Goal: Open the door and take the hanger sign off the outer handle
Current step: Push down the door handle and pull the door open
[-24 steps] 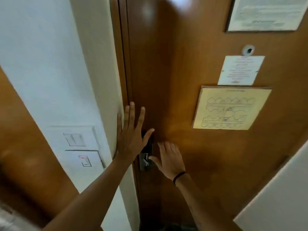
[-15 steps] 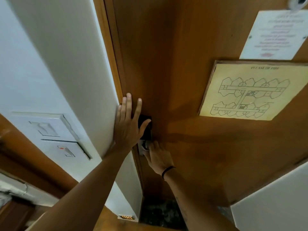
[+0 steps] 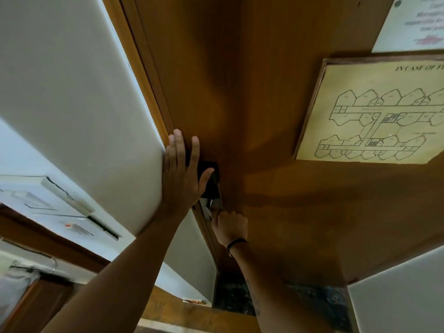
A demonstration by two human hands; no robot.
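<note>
A brown wooden door (image 3: 252,104) fills the middle of the view and stands closed against its frame. My left hand (image 3: 181,174) lies flat, fingers spread, over the door's edge and a black lock plate (image 3: 211,175). Just below, my right hand (image 3: 229,225) is curled around the inner door handle (image 3: 211,207), a silver metal piece partly hidden by the fingers. The hanger sign and the outer handle are out of sight behind the door.
A framed fire-escape floor plan (image 3: 374,111) and a white notice (image 3: 415,22) hang on the door at the right. A white wall (image 3: 72,97) with switch plates (image 3: 72,227) stands to the left. Another white wall (image 3: 396,299) sits at the lower right, with dark floor (image 3: 230,296) below.
My head has moved closer to the door and tilted down. My right hand has dropped from flat on the door and closed around the handle. The left hand stays pressed at the door's edge.
</note>
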